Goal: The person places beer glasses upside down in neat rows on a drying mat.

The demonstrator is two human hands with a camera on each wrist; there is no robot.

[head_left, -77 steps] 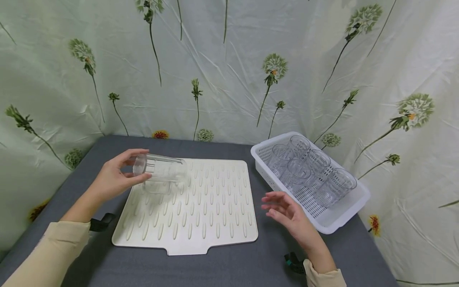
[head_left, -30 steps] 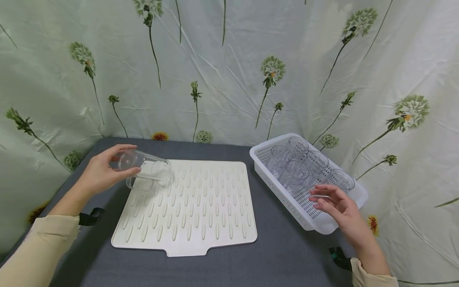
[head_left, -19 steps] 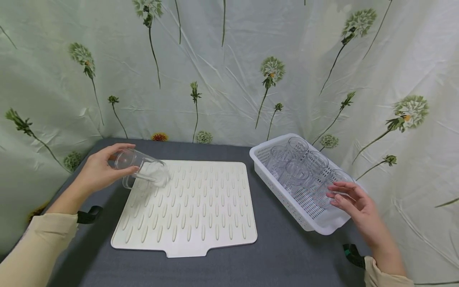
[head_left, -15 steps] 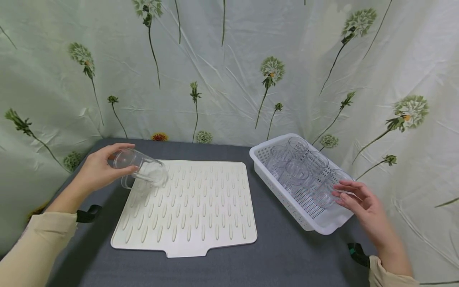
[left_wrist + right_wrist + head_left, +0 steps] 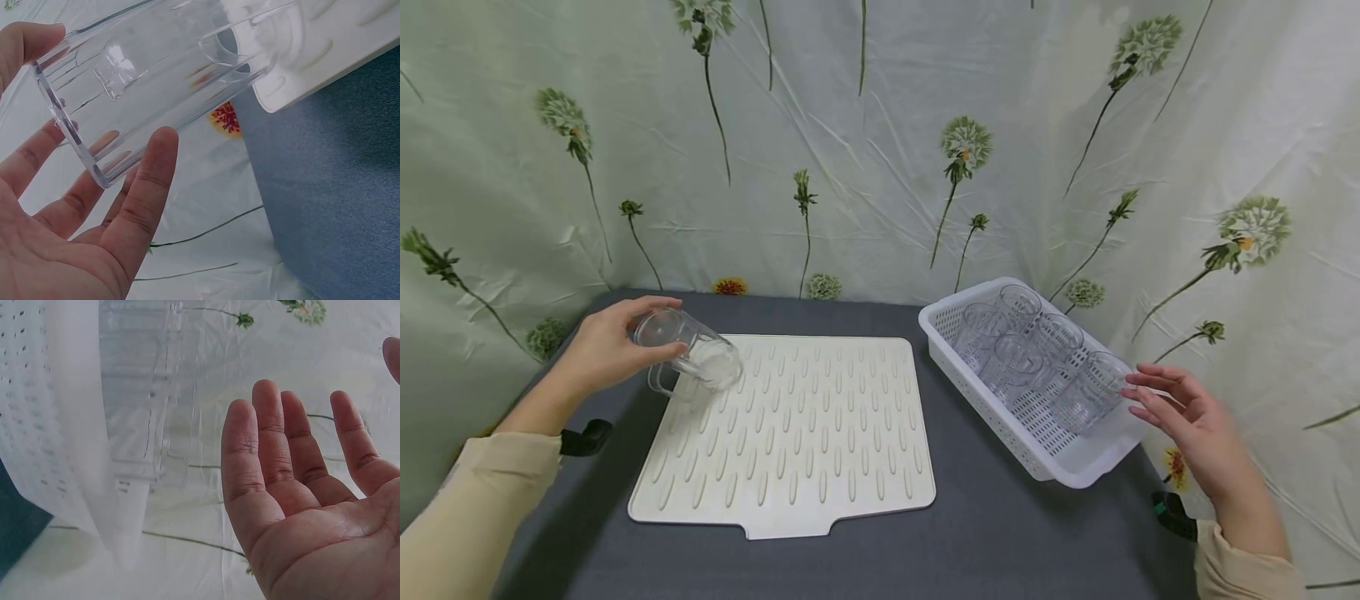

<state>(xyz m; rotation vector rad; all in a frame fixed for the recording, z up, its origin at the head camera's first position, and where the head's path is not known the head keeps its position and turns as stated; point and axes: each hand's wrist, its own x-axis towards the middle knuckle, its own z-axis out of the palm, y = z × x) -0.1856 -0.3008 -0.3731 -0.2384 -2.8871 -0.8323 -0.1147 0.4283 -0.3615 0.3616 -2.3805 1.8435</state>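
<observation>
My left hand (image 5: pixel 604 348) grips a clear mug (image 5: pixel 703 357) by its base end, thumb on one side and fingers on the other. The mug is tilted, its mouth down toward the back left corner of a cream ridged mat (image 5: pixel 820 433), its handle toward the left. In the left wrist view the fingers (image 5: pixel 140 200) lie along the mug's base end. My right hand (image 5: pixel 1198 429) holds nothing; its fingers are loosely bent beside the nearest clear mug (image 5: pixel 1086 396) in a white basket (image 5: pixel 1120 457). In the right wrist view a gap separates the fingers from that mug.
Several more clear mugs (image 5: pixel 1017 367) stand in the perforated basket, right of the mat. Both lie on a dark grey cloth (image 5: pixel 985 533). A flower-printed curtain (image 5: pixel 880 150) hangs behind and along the right side.
My left hand has drawn the mug leftward over the mat's back left corner and tilted it more. My right hand has moved right, from beside the mat, across the basket, to its right end.
</observation>
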